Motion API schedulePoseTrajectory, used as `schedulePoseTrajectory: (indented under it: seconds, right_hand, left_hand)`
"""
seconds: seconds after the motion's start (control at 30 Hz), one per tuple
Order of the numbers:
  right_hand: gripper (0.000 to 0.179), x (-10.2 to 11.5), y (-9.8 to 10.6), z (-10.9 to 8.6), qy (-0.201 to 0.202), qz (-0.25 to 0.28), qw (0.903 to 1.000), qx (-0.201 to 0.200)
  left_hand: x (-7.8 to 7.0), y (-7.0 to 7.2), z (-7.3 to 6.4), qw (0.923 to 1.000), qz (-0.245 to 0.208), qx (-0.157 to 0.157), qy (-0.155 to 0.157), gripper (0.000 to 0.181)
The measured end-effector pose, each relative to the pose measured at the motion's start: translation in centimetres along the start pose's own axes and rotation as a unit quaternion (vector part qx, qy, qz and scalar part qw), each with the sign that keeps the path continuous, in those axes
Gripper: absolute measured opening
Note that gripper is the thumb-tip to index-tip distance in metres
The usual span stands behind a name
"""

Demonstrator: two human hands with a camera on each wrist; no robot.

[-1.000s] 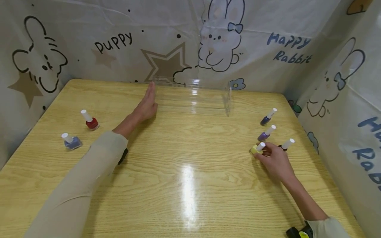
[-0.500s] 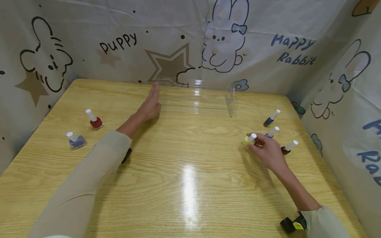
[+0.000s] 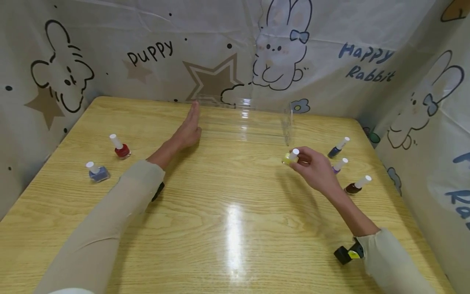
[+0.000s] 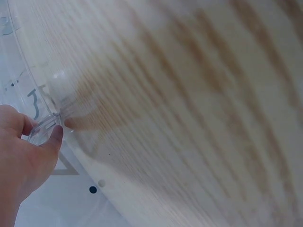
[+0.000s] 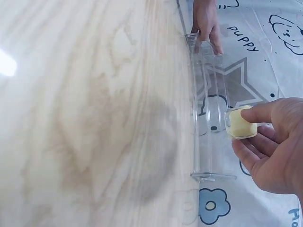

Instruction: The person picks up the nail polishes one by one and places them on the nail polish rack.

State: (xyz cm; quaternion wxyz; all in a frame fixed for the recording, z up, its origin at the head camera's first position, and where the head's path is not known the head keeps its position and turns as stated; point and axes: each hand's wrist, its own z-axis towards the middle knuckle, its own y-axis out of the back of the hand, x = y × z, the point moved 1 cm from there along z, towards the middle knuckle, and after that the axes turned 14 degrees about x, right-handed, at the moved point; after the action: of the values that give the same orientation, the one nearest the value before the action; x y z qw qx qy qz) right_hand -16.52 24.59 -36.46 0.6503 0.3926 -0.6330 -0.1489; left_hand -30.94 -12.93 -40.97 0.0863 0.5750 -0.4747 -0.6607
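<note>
My right hand [image 3: 315,167] pinches a yellow nail polish bottle [image 5: 243,124] with a white cap, held up over the table short of the rack's right end. At the back of the table stands a clear acrylic rack [image 5: 208,177] with stepped tiers. My left hand [image 3: 186,130] holds the rack's left end; in the left wrist view the thumb and fingers [image 4: 56,137] lie on either side of the clear end panel. Near my right hand stand a dark blue bottle [image 3: 334,152], a purple bottle [image 3: 336,170], partly hidden, and a dark brown bottle [image 3: 353,188].
On the left of the wood-grain table [image 3: 235,183] stand a red polish bottle [image 3: 123,151] and a greyish-blue one [image 3: 99,174]. A printed cloth [image 3: 154,24] hangs behind the table and along its sides.
My right hand has lifted the yellow nail polish bottle and carried it left and back toward the rack, away from the bottles on the right. The left hand stays at the rack's end.
</note>
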Motion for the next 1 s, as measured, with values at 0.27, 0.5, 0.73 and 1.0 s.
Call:
schedulePoseTrajectory:
  seconds: [0.27, 0.5, 0.73, 1.0]
  right_hand:
    - [0.034, 1.8, 0.7, 2.8, 0.019, 0.019, 0.9996, 0.002]
    - [0.034, 3.6, 1.1, 5.4, 0.031, 0.047, 0.9984, 0.000]
    - [0.036, 5.4, 1.3, 8.0, 0.043, 0.046, 0.9980, 0.006]
    - [0.035, 7.8, 0.6, 11.0, 0.054, 0.037, 0.9978, 0.011]
  left_hand:
    - [0.1, -0.1, 0.1, 1.0000, -0.005, 0.002, 0.005, 0.079]
    - [0.0, -0.1, 0.1, 1.0000, -0.003, -0.003, 0.008, 0.078]
    - [0.0, -0.2, 0.4, 1.0000, -0.001, -0.003, 0.005, 0.078]
    - [0.0, -0.2, 0.1, 0.9997, 0.016, -0.016, 0.006, 0.078]
